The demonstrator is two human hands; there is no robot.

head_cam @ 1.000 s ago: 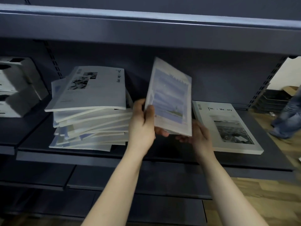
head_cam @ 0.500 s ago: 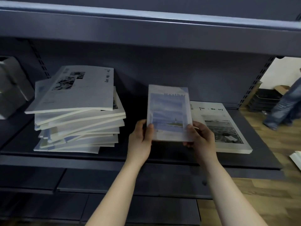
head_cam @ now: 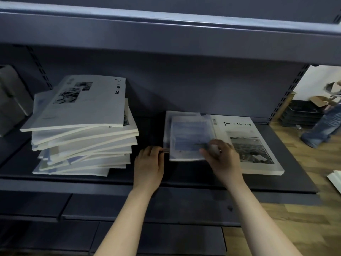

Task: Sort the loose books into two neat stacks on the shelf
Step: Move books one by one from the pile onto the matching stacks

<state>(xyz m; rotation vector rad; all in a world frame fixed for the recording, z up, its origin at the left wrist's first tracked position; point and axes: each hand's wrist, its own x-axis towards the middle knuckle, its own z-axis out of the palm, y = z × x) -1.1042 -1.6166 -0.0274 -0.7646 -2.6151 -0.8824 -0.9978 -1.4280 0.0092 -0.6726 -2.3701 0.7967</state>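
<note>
A blue-covered book (head_cam: 188, 137) lies flat and motion-blurred on the dark shelf (head_cam: 184, 179), its right edge overlapping a white "Time & Memory" book (head_cam: 249, 145). My right hand (head_cam: 223, 159) grips its near right corner, thumb on the cover. At the near left corner, the curled fingers of my left hand (head_cam: 149, 163) hold the book's edge. To the left stands an untidy stack (head_cam: 83, 130) of several white and blue books, fanned out at differing angles.
The upper shelf (head_cam: 166, 34) overhangs close above. Grey boxes (head_cam: 13, 97) sit at the far left. Right of the shelf unit, a person's leg (head_cam: 323, 126) stands on the wooden floor by black trays (head_cam: 302, 113). A white book (head_cam: 335, 179) lies on the floor.
The blue book went from held upright in both hands to lying flat on the shelf beside the white book. Both hands came down and forward with it.
</note>
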